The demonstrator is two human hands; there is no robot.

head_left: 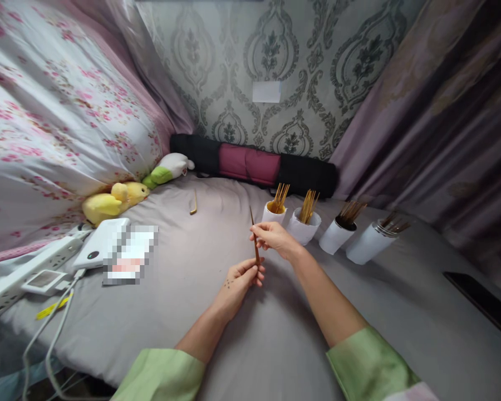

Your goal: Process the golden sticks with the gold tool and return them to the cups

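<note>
A slim dark-brown stick (256, 245) stands nearly upright between my hands, its thin tip pointing up. My left hand (244, 277) is closed around its lower end. Higher up, my right hand (273, 236) pinches the same stick between thumb and fingers. Just beyond my right hand is a white-wrapped cup (271, 216) holding a bunch of thin golden-brown sticks (280, 197). To its right stands a wider white cup (304, 228) with similar sticks (309, 206). Further right are two more white-wrapped holders, one upright (336, 238) and one tilted-looking (367, 246), both with darker sticks.
A small golden hooked object (193, 210) lies on the grey sheet (217, 234). At left are a power strip (25, 278), a white power bank (102, 242), cables and a yellow plush toy (104, 207). A black-and-maroon long bag (250, 164) lies along the wall; a dark phone-like slab (484, 301) is at right.
</note>
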